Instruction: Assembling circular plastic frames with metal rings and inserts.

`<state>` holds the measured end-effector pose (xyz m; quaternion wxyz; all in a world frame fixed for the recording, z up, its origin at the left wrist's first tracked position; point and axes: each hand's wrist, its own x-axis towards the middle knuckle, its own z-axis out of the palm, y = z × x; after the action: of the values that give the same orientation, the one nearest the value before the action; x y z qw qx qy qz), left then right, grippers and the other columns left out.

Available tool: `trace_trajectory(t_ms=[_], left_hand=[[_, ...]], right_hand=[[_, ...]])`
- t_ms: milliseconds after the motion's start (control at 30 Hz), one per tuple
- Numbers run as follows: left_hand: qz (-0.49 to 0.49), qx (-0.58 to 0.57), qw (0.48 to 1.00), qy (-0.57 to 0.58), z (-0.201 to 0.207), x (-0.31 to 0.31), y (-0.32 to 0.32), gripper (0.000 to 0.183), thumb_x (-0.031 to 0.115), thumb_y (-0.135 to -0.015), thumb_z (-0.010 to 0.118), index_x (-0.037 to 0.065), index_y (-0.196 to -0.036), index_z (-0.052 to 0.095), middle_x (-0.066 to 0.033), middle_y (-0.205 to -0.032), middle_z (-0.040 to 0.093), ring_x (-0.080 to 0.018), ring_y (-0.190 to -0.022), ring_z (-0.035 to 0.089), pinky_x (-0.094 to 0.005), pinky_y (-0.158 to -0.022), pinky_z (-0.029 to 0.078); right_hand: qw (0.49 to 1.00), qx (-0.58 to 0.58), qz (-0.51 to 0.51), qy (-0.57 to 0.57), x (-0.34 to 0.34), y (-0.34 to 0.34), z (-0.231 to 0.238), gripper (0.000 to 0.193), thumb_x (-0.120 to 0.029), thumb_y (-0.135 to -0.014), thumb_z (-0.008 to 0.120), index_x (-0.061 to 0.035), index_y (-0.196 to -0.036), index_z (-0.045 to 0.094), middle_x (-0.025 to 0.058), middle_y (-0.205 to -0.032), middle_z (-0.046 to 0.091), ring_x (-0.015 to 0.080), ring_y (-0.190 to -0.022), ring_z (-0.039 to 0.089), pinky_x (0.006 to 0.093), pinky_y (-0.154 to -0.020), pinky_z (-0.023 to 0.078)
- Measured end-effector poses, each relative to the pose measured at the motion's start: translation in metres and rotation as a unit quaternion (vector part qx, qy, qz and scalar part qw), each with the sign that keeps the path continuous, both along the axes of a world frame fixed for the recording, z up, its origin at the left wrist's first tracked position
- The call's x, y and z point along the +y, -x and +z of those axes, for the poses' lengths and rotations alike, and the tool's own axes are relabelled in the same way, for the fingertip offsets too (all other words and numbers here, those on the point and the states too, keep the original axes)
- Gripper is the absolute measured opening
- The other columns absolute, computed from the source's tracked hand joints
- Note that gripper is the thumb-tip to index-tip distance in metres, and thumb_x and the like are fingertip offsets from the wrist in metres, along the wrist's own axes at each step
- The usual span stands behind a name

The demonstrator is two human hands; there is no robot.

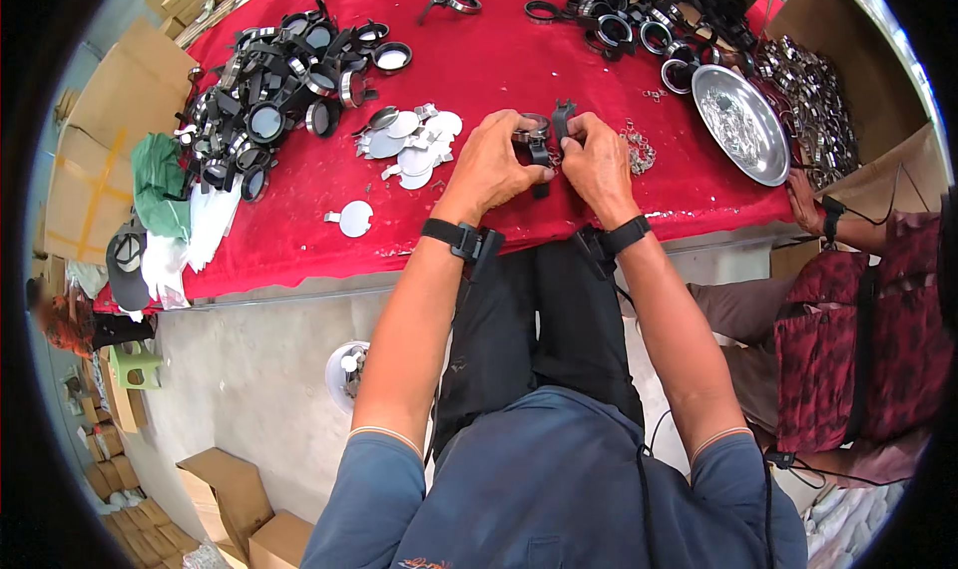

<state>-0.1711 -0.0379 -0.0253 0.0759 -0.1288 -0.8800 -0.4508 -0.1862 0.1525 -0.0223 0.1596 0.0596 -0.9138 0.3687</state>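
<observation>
The left hand (496, 160) grips a round black-and-silver ring piece (539, 130) with a black strap-like part, fingers curled over its top and the thumb lower down by the strap. The right hand (599, 165) pinches a small upright black part, apparently plastic (562, 118), between thumb and bent forefinger. Both pieces are close together, near the front edge of the table covered in bright red cloth (399, 235); whether they touch is too small to tell.

The step in hand looks like close two-handed work on these parts. To do it well, the left hand should brace the ring as the steady side, its thumb clear of wherever the parts meet, while the right makes the small adjustments. Light, square pressure seems wiser than force (thin plastic may well bend or snap). Resting the wrists near the table edge would help steady both hands.

Care is also due to the right, where a loose scatter of small silvery wire pieces (639, 150) lies just beside the right hand and could be brushed away by a wide swing. The thin grey-white round plates (414, 150) lie to the left of the left hand.
</observation>
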Motion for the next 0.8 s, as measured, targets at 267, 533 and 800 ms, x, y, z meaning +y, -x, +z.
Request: trace_trajectory(t_ms=[267,533,800], left_hand=[[0.021,0.053,0.997,-0.044,-0.01,0.004,-0.003,0.074,0.02,-0.06,0.102,-0.002,-0.125,0.073,-0.0253,-0.135,0.069,-0.0423,-0.128,0.067,-0.0466,-0.113,0.053],[0.05,0.069,0.995,-0.052,-0.016,0.01,-0.003,0.045,0.007,-0.079,0.083,-0.003,-0.122,0.076,-0.028,-0.131,0.07,-0.0464,-0.125,0.067,-0.0472,-0.108,0.055],[0.068,0.088,0.993,-0.035,-0.015,0.007,0.0,0.045,0.009,-0.081,0.078,0.001,-0.126,0.079,-0.0355,-0.14,0.067,-0.0491,-0.129,0.068,-0.0484,-0.111,0.054]], right_hand=[[0.996,-0.066,0.046,0.044,-0.005,-0.004,0.008,0.035,-0.014,-0.085,0.074,-0.0015,-0.117,0.08,0.0236,-0.099,0.08,0.0373,-0.092,0.08,0.0451,-0.084,0.061],[0.998,-0.043,-0.003,-0.056,-0.036,-0.019,0.021,0.03,-0.022,-0.083,0.084,-0.0013,-0.105,0.077,0.0219,-0.093,0.078,0.0429,-0.09,0.076,0.0539,-0.08,0.059],[0.996,0.06,0.021,-0.06,-0.036,-0.012,0.009,0.024,-0.016,-0.081,0.081,-0.001,-0.099,0.076,0.0187,-0.089,0.073,0.0415,-0.085,0.072,0.0522,-0.077,0.057]])
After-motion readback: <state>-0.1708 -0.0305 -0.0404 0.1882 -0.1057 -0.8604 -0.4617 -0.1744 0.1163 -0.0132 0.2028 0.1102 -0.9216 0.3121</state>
